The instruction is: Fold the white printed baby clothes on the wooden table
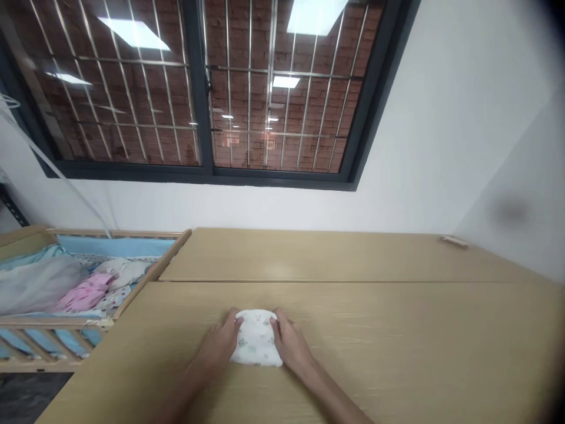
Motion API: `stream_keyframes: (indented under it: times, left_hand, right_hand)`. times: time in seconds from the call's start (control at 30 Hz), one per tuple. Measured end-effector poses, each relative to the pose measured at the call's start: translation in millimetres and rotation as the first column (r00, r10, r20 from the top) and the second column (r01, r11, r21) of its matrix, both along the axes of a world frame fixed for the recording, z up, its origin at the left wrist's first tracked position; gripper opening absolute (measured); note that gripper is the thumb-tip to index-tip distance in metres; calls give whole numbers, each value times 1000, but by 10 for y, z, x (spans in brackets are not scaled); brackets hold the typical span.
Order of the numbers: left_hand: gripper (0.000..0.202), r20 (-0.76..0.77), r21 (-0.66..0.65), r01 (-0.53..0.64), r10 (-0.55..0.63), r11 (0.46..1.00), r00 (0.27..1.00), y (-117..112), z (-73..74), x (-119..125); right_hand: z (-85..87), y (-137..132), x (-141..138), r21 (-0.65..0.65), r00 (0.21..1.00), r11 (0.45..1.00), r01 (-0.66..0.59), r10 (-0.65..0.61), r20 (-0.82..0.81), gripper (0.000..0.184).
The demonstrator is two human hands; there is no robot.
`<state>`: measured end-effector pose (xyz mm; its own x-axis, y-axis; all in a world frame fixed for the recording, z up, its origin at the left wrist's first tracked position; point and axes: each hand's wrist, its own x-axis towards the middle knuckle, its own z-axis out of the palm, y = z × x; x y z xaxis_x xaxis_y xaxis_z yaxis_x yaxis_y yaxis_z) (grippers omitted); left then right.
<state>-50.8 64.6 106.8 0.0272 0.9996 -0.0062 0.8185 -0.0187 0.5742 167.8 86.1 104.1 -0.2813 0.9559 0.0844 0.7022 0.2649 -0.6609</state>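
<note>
And here's a small folded white cotton cloth (256, 340) with a faint pale print, sitting on the near panel of a light wood-grain table (397, 335), toward the front edge! The left hand (217, 343) is pressed against its left side, the right hand (289, 341) against its right, fingers curving up to the top corners. Neither hand is clenched, and whether that's a real grasp or just a light squeeze, you can't tell from here! Behind it runs a second light wood-grain table panel (309, 256), with a small pale wooden strip (454, 241) at the far corner. Over on the left, a pale wooden crib rail (145, 282) borders a crumpled pink garment (86, 292) and a grey blanket (35, 285). Up top, a dark-framed window (198, 94) shows barred red brick!
</note>
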Motion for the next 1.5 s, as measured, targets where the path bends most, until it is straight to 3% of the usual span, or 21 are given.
stream_keyframes:
  times: [0.1, 0.27, 0.4, 0.53, 0.6, 0.7, 0.8, 0.9, 1.0, 1.13, 1.27, 1.4, 1.5]
  left_hand:
    - [31, 27, -7, 8, -8, 1000, 1000, 58, -82, 32]
    - [26, 63, 6, 15, -15, 1000, 998, -8, -209, 10]
    - [22, 52, 22, -23, 22, 999, 998, -83, -268, 0]
    - [49, 32, 148, -62, 58, 987, 998, -184, -236, 133]
    - [59, 5, 282, -17, 17, 959, 1000, -253, -242, 258]
    - [66, -107, 359, 172, -143, 917, 984, -343, -364, 432]
    - [73, -250, 359, 297, -216, 885, 944, -380, -559, 506]
    - [78, -372, 431, 342, -180, 835, 910, -381, -666, 485]
    - [77, -440, 535, 372, -125, 758, 889, -385, -664, 421]
    - [73, -498, 640, 399, -41, 657, 866, -409, -684, 315]
    - [73, -560, 683, 428, 49, 593, 827, -456, -705, 196]
    - [68, -631, 669, 545, -1, 506, 776, -496, -564, 83]
    - [59, -645, 648, 593, -70, 477, 761, -485, -447, 39]
  right_hand:
    - [-48, 61, 40, 42, 996, 999, 27, -30, 80, 20]
    - [-89, -22, 130, 43, 996, 998, -37, 41, -82, 19]
    - [-53, -95, 167, 73, 995, 995, -61, 67, -78, 23]
    - [64, -149, 108, 207, 996, 976, -73, 61, 67, 44]
    - [119, -203, 39, 236, 976, 955, -180, 144, 162, 58]
    - [112, -309, -70, 126, 909, 924, -362, 320, 267, 84]
    - [14, -382, -118, -7, 877, 921, -389, 373, 302, 93]
    - [-65, -395, -86, -44, 875, 926, -375, 369, 314, 92]
    - [-93, -382, -2, -9, 868, 917, -399, 381, 317, 92]
    - [-136, -384, 160, 37, 868, 900, -434, 406, 286, 74]
    - [-203, -404, 337, 64, 880, 902, -428, 399, 256, 85]
    - [-224, -424, 457, 81, 869, 890, -448, 413, 273, 89]
    - [-225, -446, 474, 54, 853, 879, -473, 442, 277, 87]
